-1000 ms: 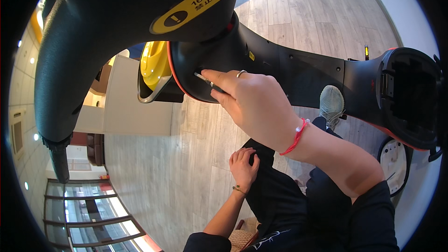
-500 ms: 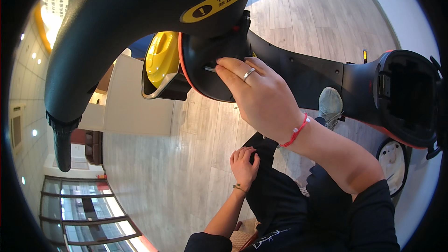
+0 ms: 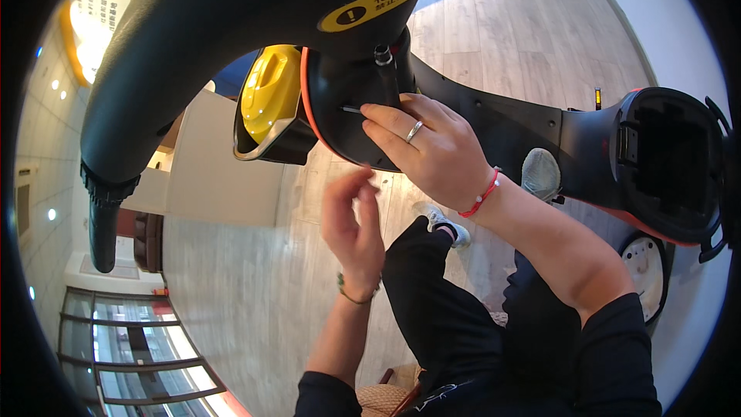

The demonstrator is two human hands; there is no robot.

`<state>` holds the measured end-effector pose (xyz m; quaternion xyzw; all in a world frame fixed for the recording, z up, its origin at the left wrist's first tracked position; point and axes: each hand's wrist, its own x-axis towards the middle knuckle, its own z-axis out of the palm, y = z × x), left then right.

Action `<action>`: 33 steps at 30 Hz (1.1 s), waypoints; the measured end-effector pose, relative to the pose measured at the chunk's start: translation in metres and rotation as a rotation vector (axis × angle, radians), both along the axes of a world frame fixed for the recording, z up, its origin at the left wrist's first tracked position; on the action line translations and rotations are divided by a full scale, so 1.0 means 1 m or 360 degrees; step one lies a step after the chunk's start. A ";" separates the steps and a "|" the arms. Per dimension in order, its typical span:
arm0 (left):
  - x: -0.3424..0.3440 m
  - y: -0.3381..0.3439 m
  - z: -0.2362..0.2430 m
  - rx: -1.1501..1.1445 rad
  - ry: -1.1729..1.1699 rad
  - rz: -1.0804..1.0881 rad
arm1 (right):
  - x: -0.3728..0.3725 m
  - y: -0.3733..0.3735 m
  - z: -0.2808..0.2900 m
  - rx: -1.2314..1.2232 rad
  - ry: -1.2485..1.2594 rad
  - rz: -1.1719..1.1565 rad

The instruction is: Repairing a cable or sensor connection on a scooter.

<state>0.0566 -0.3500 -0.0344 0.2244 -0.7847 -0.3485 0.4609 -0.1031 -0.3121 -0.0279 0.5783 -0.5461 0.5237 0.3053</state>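
Observation:
My right hand (image 3: 436,147), with a ring and a red bracelet, is closed at the black rounded panel (image 3: 332,85) of a scooter. A thin silvery metal shaft (image 3: 352,110) shows between its fingertips and the panel; the rest is hidden by the fingers. Just above those fingers stands a black rod with a metal tip (image 3: 384,55); I cannot tell whether it joins the shaft or belongs to the scooter. Below the panel's lower edge my left hand (image 3: 351,224) is raised, slightly blurred, its fingers curved and apart with nothing seen in them.
The scooter's black handlebar (image 3: 177,69) arches overhead, bearing a yellow warning label (image 3: 370,4). A yellow piece (image 3: 270,93) sits in a dark holder beside the panel. To the right is the black seat compartment (image 3: 671,162). Behind stands a white counter (image 3: 224,162); a shoe (image 3: 540,174) is near the footboard.
My left hand has risen from my lap up toward the panel and its fingers have opened out. The right hand stays at the shaft, shifted slightly, and the tipped rod has come into clearer view.

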 end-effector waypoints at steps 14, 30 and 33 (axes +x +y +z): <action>-0.042 -0.005 0.087 0.0036 -0.0243 -0.0004 | 0.005 0.018 0.009 -0.0032 -0.0034 0.0068; -0.032 0.022 0.023 0.0458 0.0164 -0.0228 | -0.001 0.020 0.026 0.0455 -0.2200 0.1207; -0.032 0.024 0.012 0.0474 0.0143 -0.0324 | 0.000 0.024 0.037 0.0618 -0.2114 0.1120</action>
